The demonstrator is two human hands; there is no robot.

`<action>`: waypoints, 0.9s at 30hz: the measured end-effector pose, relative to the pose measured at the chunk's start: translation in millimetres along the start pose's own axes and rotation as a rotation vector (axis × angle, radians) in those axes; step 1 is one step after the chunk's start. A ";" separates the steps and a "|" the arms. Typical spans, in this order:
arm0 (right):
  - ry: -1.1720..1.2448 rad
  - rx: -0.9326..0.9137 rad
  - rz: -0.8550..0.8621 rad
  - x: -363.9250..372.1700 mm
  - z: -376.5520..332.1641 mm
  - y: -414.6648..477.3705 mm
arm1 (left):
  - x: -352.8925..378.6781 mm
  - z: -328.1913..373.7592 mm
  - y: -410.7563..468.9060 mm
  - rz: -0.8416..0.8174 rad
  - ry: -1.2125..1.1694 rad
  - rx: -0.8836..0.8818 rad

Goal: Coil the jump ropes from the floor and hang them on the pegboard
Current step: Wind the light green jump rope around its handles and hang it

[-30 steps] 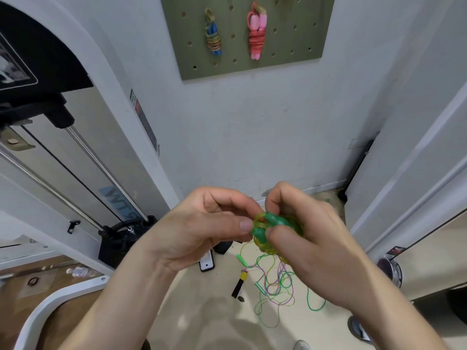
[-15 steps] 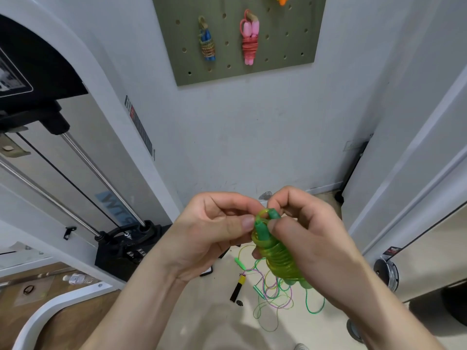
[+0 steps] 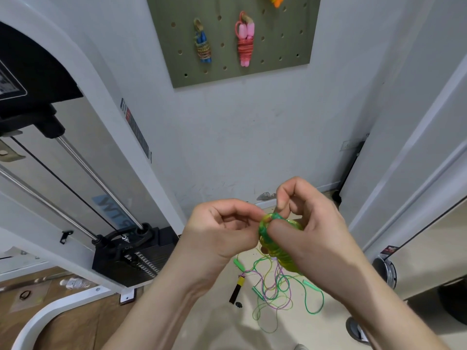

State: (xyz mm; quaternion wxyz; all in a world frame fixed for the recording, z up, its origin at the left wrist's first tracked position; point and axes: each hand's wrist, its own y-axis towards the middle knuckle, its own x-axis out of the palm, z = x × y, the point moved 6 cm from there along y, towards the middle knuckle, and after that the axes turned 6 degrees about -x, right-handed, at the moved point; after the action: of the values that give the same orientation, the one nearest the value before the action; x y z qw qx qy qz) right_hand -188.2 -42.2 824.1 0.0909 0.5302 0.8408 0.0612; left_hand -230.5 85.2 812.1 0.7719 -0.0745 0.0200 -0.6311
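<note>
1. Head view, lower middle of the frame: I see both hands meeting around a green coil (image 3: pixel 279 248) of jump rope, held up in front of the wall, well above the floor (image 3: pixel 222 329).
2. The left hand (image 3: pixel 225 228) has its fingers curled, with thumb and forefinger pinching the coil's top end. I read that as pinning the last turn so it cannot slip.
3. The right hand (image 3: pixel 313 238) wraps the coil from the right, thumb pressed across its front and the other fingers curled. That clamp, I judge, keeps the turns stacked while the end is tucked.
4. Below the hands, lower middle, the loose ropes (image 3: pixel 275 291) lie tangled on the floor in green, pink and yellow strands. They remain to be coiled. I cannot tell whether any strand runs up to the coil.
5. Upper middle, the pegboard (image 3: pixel 285 46) already carries a blue bundle (image 3: pixel 203 48) and a pink bundle (image 3: pixel 244 45), side by side and apart. The bare holes right of the pink one look to me like the green coil's place.
</note>
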 end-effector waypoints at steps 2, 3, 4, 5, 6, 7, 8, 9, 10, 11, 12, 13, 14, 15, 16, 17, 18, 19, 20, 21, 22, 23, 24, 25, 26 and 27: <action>0.102 0.056 -0.030 3.8 3.7 -1.2 | 1.2 0.7 -2.7 -0.078 -0.011 -0.012; 0.167 0.083 -0.058 5.9 3.3 -2.3 | 1.7 1.0 -3.9 -0.130 -0.043 -0.023; 0.231 0.104 -0.087 7.7 2.6 -3.1 | 1.8 1.2 -5.0 -0.175 -0.086 -0.039; 0.292 0.118 -0.116 9.0 0.6 -3.7 | 1.8 0.7 -5.6 -0.211 -0.131 -0.056; 0.353 0.128 -0.140 9.9 -1.0 -4.1 | 2.3 0.4 -6.1 -0.242 -0.162 -0.066; 0.421 0.139 -0.162 10.5 -1.8 -4.0 | 3.2 0.1 -6.2 -0.264 -0.172 -0.060; 0.491 0.151 -0.181 10.6 -1.4 -3.9 | 4.8 0.6 -6.2 -0.275 -0.161 -0.035; 0.562 0.169 -0.203 11.5 0.5 -4.0 | 6.9 2.0 -6.5 -0.271 -0.144 -0.002; 0.644 0.197 -0.230 13.7 3.2 -4.9 | 8.3 3.7 -7.0 -0.252 -0.127 0.028; 0.739 0.241 -0.254 17.1 7.1 -6.4 | 9.0 5.7 -7.3 -0.224 -0.111 0.049; 0.837 0.296 -0.269 20.5 11.8 -8.2 | 9.4 8.3 -7.8 -0.195 -0.083 0.069; 0.918 0.344 -0.281 23.3 16.4 -10.0 | 9.9 11.7 -8.6 -0.169 -0.035 0.094; 0.971 0.380 -0.289 25.3 21.0 -11.6 | 11.0 16.1 -10.2 -0.147 0.026 0.116; 1.002 0.399 -0.303 26.1 24.0 -12.8 | 12.0 19.1 -11.7 -0.131 0.084 0.131; 1.019 0.404 -0.320 26.1 25.5 -13.5 | 12.4 20.9 -12.7 -0.123 0.122 0.137; 1.028 0.398 -0.333 25.3 26.6 -13.2 | 12.5 21.7 -12.8 -0.116 0.148 0.141; 1.032 0.385 -0.340 23.6 26.7 -12.3 | 12.3 21.6 -12.7 -0.114 0.170 0.141; 1.030 0.370 -0.344 21.8 26.1 -11.5 | 11.7 20.1 -12.1 -0.114 0.186 0.132; 1.024 0.357 -0.353 20.3 25.5 -10.9 | 10.8 18.2 -12.1 -0.117 0.186 0.117; 1.017 0.344 -0.368 19.1 24.7 -10.4 | 10.2 16.5 -12.6 -0.127 0.165 0.098; 1.007 0.336 -0.383 17.9 24.1 -10.7 | 9.9 15.3 -13.0 -0.136 0.149 0.086; 0.995 0.331 -0.391 16.8 23.4 -11.4 | 10.1 15.0 -13.4 -0.137 0.148 0.086; 0.968 0.323 -0.387 15.5 23.2 -11.8 | 9.9 14.1 -13.1 -0.120 0.156 0.094; 0.912 0.303 -0.367 13.7 24.2 -11.1 | 8.8 11.7 -12.3 -0.076 0.155 0.103; 0.822 0.270 -0.327 12.0 25.0 -9.5 | 6.8 9.0 -11.6 -0.001 0.138 0.107; 0.720 0.228 -0.273 10.3 25.3 -7.7 | 3.8 6.8 -12.2 0.092 0.100 0.111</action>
State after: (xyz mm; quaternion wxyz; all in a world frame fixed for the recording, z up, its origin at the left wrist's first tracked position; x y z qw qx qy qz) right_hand -193.8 -36.0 796.9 -0.2615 0.3651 0.8829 0.1369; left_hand -240.7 79.8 820.7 0.8010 0.0010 0.0270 -0.5981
